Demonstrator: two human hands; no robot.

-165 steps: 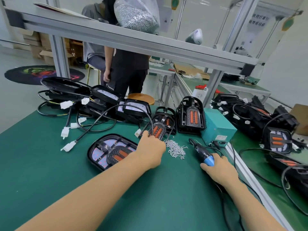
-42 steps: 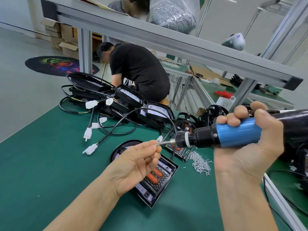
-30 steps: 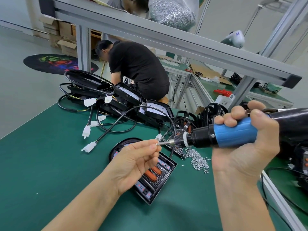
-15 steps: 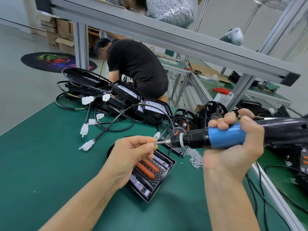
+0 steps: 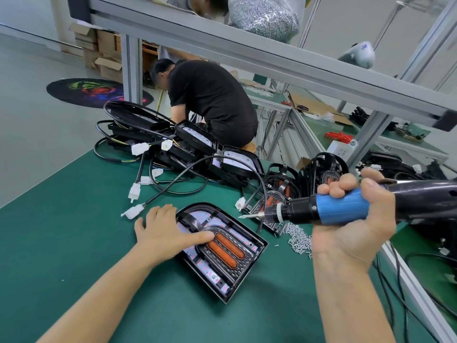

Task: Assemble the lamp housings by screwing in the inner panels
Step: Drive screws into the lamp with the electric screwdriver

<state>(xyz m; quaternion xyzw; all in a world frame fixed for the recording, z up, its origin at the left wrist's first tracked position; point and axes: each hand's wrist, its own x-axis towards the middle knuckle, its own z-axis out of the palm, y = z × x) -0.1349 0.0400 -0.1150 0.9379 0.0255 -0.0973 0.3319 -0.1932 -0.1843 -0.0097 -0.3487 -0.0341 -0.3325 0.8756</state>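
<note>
On lamp housing (image 5: 222,253), flat left hand (image 5: 165,231).

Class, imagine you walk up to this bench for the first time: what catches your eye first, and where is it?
The blue-and-black electric screwdriver gripped in the right hand, raised at the right. Below its tip, the left hand rests on the lamp housing with two orange strips, mid-table. A loose screw pile lies beside it.
</note>
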